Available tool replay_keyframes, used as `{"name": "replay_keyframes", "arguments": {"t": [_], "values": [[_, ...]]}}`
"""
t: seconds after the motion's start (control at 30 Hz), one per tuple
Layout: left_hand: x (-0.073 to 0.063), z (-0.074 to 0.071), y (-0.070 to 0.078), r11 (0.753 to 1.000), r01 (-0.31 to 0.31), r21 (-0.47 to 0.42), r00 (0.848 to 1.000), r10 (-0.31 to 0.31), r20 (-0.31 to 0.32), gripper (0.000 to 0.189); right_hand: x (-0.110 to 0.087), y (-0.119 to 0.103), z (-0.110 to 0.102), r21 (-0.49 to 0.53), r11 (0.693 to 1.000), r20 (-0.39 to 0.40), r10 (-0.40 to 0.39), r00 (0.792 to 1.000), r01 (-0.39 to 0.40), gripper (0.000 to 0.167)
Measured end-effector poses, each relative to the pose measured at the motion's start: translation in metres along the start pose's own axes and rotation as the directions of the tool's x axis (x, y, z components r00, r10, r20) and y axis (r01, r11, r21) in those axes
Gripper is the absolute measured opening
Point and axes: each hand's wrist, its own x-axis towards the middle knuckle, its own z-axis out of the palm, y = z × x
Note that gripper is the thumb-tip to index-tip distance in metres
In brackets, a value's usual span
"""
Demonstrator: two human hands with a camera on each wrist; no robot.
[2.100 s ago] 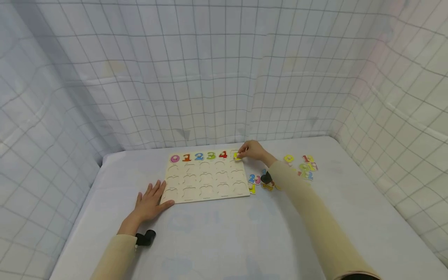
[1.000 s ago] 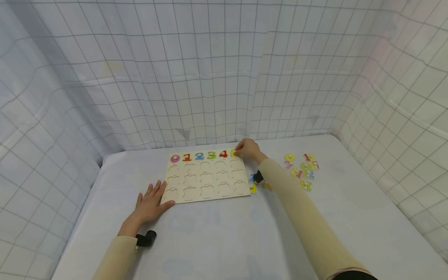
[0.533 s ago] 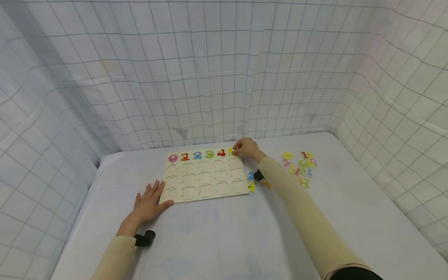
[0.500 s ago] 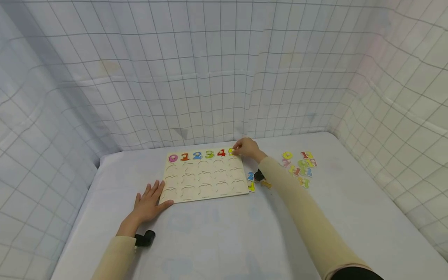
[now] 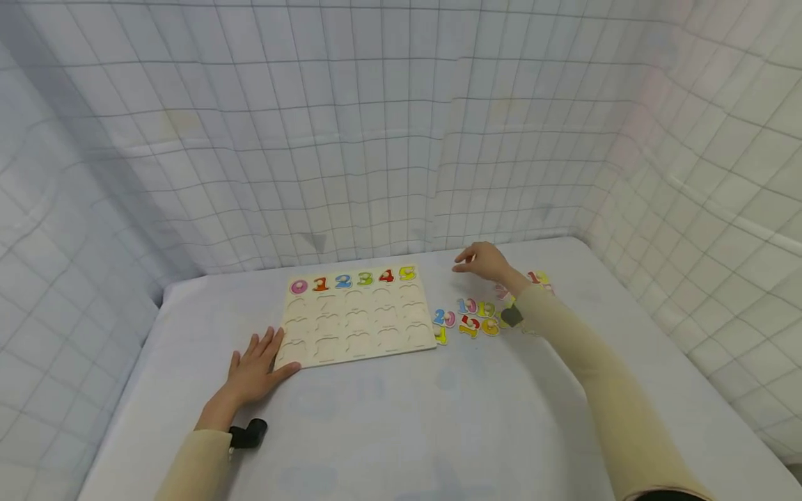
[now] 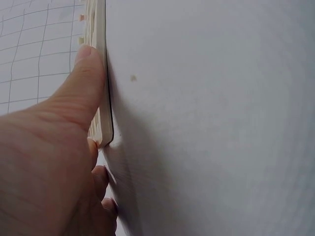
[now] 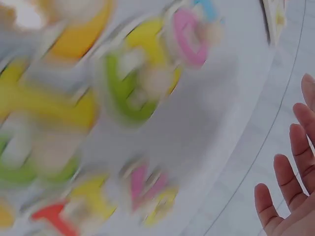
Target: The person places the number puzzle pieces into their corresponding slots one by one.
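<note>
A wooden number puzzle board (image 5: 371, 332) lies flat on the white-covered table. Its top row holds the pieces 0 to 5, with the yellow 5 piece (image 5: 408, 273) at the right end. My left hand (image 5: 252, 374) rests at the board's near left corner, fingers spread. In the left wrist view its thumb (image 6: 86, 73) lies along the board's edge. Held above the table, right of the board, my right hand (image 5: 489, 263) has nothing in its fingers. The right wrist view shows those fingers (image 7: 289, 179) loosely bent, apart from the blurred number pieces (image 7: 130, 83).
Loose number pieces lie right of the board, among them an orange 6 piece (image 5: 490, 326) and a blue-and-pink 20 piece (image 5: 444, 318). More pieces (image 5: 537, 277) lie farther right, partly hidden by the right sleeve (image 5: 576, 348). A gridded white curtain (image 5: 370, 139) surrounds the table.
My right hand has let go of the yellow 5 piece, now in the board's top row, and moved right, away from the board. The left hand has stayed at the corner.
</note>
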Motion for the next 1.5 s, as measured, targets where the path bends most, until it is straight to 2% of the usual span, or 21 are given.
{"name": "replay_keyframes", "arguments": {"t": [0.1, 0.23, 0.37, 0.47, 0.6, 0.73, 0.87, 1.2, 1.27, 1.4, 1.5], "values": [[-0.002, 0.000, -0.002, 1.000, 0.008, 0.007, 1.000, -0.008, 0.000, 0.090, -0.018, 0.018, -0.018, -0.017, 0.995, -0.015, 0.094, 0.995, -0.094, 0.032], [-0.004, -0.001, -0.005, 1.000, 0.015, -0.001, 1.000, -0.015, -0.003, 0.091, -0.041, 0.039, -0.039, -0.059, 0.968, -0.033, 0.243, 0.970, -0.244, 0.039], [-0.005, -0.002, -0.009, 1.000, 0.016, -0.008, 1.000, -0.017, -0.005, 0.091, -0.059, 0.054, -0.049, -0.129, 0.916, -0.037, 0.379, 0.925, -0.381, 0.048], [-0.005, -0.002, -0.011, 1.000, 0.014, -0.001, 1.000, -0.014, -0.009, 0.091, -0.067, 0.059, -0.050, -0.196, 0.864, -0.018, 0.469, 0.883, -0.463, 0.055], [-0.006, -0.002, -0.010, 1.000, 0.014, -0.007, 1.000, -0.014, -0.008, 0.090, -0.071, 0.062, -0.046, -0.242, 0.830, 0.013, 0.521, 0.854, -0.502, 0.056], [-0.007, -0.001, -0.005, 1.000, 0.011, -0.028, 1.000, -0.011, 0.001, 0.090, -0.074, 0.063, -0.040, -0.254, 0.816, 0.004, 0.538, 0.843, -0.520, 0.049], [-0.006, 0.001, -0.002, 1.000, 0.007, -0.026, 1.000, -0.007, 0.009, 0.089, -0.076, 0.064, -0.037, -0.294, 0.799, -0.015, 0.546, 0.838, -0.525, 0.042], [-0.005, -0.001, -0.001, 1.000, 0.004, -0.024, 1.000, -0.004, 0.004, 0.090, -0.074, 0.064, -0.033, -0.340, 0.797, -0.079, 0.505, 0.860, -0.499, 0.037], [-0.004, -0.001, 0.000, 1.000, 0.004, -0.022, 1.000, -0.004, 0.005, 0.090, -0.074, 0.067, -0.031, -0.334, 0.809, -0.081, 0.486, 0.870, -0.483, 0.038], [-0.003, -0.001, 0.001, 1.000, 0.002, -0.019, 1.000, -0.002, 0.004, 0.090, -0.076, 0.073, -0.030, -0.298, 0.854, -0.070, 0.426, 0.902, -0.427, 0.036], [-0.002, -0.002, 0.001, 1.000, 0.003, -0.019, 1.000, -0.003, 0.007, 0.090, -0.079, 0.072, -0.031, -0.245, 0.873, -0.061, 0.421, 0.905, -0.422, 0.030]]}}
